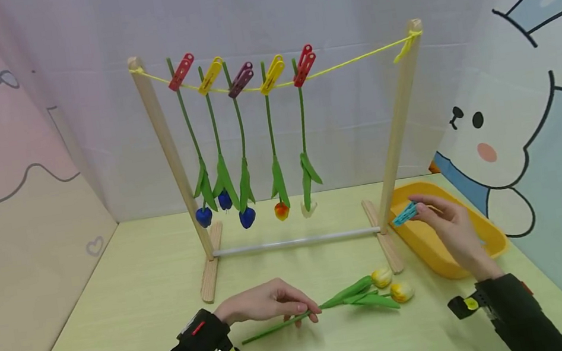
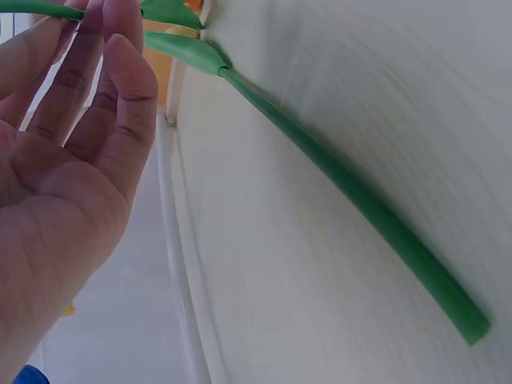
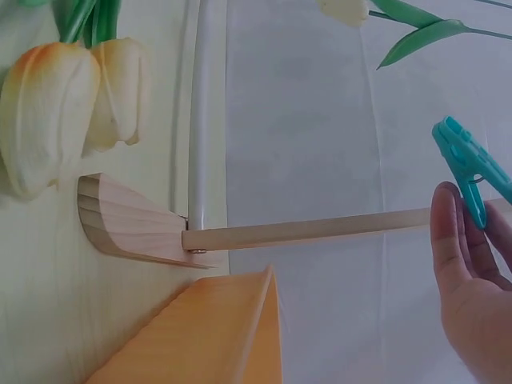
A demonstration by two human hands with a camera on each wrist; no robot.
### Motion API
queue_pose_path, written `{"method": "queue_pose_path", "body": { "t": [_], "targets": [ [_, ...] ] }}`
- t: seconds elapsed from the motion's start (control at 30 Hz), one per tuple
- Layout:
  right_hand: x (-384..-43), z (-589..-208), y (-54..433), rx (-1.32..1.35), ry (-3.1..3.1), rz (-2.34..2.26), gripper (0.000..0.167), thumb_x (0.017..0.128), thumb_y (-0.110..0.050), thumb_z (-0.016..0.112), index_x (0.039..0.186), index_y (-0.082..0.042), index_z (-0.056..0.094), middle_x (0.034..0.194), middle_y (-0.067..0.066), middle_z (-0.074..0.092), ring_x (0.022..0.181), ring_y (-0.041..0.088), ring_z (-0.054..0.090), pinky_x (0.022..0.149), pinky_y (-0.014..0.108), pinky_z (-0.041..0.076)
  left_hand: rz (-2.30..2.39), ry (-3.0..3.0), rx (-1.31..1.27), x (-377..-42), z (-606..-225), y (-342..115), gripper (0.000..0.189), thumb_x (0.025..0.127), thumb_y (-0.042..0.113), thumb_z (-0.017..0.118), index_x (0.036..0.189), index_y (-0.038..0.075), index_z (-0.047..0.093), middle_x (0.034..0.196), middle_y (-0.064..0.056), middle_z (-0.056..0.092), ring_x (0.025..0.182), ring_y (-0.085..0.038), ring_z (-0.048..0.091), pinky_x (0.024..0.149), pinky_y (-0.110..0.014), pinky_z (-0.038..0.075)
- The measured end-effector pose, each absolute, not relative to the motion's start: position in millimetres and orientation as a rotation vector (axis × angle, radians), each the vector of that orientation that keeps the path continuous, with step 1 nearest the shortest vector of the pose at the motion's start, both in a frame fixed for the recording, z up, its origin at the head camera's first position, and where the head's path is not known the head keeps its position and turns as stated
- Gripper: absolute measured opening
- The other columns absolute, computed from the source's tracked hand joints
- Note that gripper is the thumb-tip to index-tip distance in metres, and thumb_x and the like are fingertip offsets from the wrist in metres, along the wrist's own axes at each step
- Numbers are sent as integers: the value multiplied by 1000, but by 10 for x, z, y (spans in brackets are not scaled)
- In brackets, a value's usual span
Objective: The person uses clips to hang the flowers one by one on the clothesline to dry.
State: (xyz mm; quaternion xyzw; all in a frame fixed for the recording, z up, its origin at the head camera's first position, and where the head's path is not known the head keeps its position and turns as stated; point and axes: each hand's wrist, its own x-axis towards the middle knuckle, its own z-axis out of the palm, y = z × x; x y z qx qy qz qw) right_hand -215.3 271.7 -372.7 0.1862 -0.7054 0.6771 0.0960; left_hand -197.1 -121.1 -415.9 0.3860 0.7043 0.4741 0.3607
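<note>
My left hand point(image 1: 272, 302) pinches the green stem point(image 1: 265, 335) of a tulip low over the table. Two yellow-and-white tulip heads point(image 1: 401, 291) lie to its right; which one belongs to the pinched stem I cannot tell. In the left wrist view, a second tulip stem point(image 2: 344, 184) rests on the tabletop beside the fingers. My right hand point(image 1: 451, 235) holds a teal clothespin point(image 1: 405, 214) between thumb and fingers above the yellow basket point(image 1: 433, 262). The right wrist view shows this clothespin point(image 3: 464, 160) at the fingertips.
Between two wooden posts point(image 1: 397, 117) runs a yellow string point(image 1: 351, 61). Several tulips hang from it head down, blue, orange and white, clipped with red, yellow and purple clothespins point(image 1: 240, 79). A white bar point(image 1: 296, 242) joins the wooden feet point(image 1: 210, 275).
</note>
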Motion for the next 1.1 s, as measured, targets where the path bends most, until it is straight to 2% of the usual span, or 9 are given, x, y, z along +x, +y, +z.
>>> {"method": "queue_pose_path", "body": {
  "t": [0.07,0.17,0.3,0.43,0.57,0.7,0.87,0.93,1.1],
  "targets": [
    [-2152,-3707,2721,549,-2079,2015,26,106,-8,50,122,-18,68,108,-9,69,95,3,69,94,8,49,1256,1791,1013,-1973,-4142,-1202,35,107,18,49,133,-1,63,124,-27,67,90,-25,67,76,-18,47],
    [-2158,-3672,2723,544,-2052,2008,26,105,-8,50,122,-18,68,109,-9,68,96,2,67,94,8,49,1329,1760,1049,-1981,-4121,-1183,35,106,16,50,135,-2,61,126,-32,64,91,-23,67,78,-21,49],
    [-2170,-3624,2724,546,-2015,1960,26,104,-6,51,123,-10,68,108,-9,70,92,3,67,93,9,49,1434,1799,1102,-1991,-4105,-1146,32,103,14,56,132,1,64,121,-32,66,92,-11,69,85,-26,56],
    [-2178,-3576,2730,567,-1988,1941,27,104,-4,51,127,-5,67,105,-11,71,90,4,67,93,8,49,1579,1883,1058,-1998,-4074,-1080,30,101,20,63,126,4,69,115,-30,68,92,-11,70,84,-28,57],
    [-2193,-3519,2739,570,-1965,1954,27,103,-3,52,126,-6,67,103,-9,70,90,6,67,93,9,50,1726,1951,969,-2003,-4011,-1003,34,99,25,65,125,3,69,113,-32,69,92,-14,71,81,-28,58],
    [-2208,-3456,2749,566,-1967,1950,27,103,-4,53,123,-10,69,107,-8,69,91,4,66,91,9,51,1833,1999,962,-2010,-3927,-941,35,100,22,63,127,0,67,108,-23,73,92,-13,71,81,-27,57],
    [-2221,-3368,2734,598,-1905,1967,28,102,0,53,125,-5,68,114,-10,70,96,2,67,89,10,53,1922,2012,1002,-2028,-3799,-882,32,102,15,60,125,-5,67,98,7,76,89,-8,69,78,-24,56],
    [-2218,-3325,2723,595,-1900,1946,29,101,1,54,127,-3,67,117,-11,69,100,1,66,90,9,52,1939,2012,1013,-2044,-3761,-871,31,102,14,58,124,-7,66,95,12,74,87,-6,68,77,-24,55],
    [-2219,-3232,2710,541,-1944,1848,29,101,-4,57,129,-6,65,110,-11,67,98,1,63,91,6,49,1954,2043,1071,-2100,-3709,-845,30,104,15,56,123,-6,66,94,-8,72,85,-6,66,76,-27,55]
  ]
}}
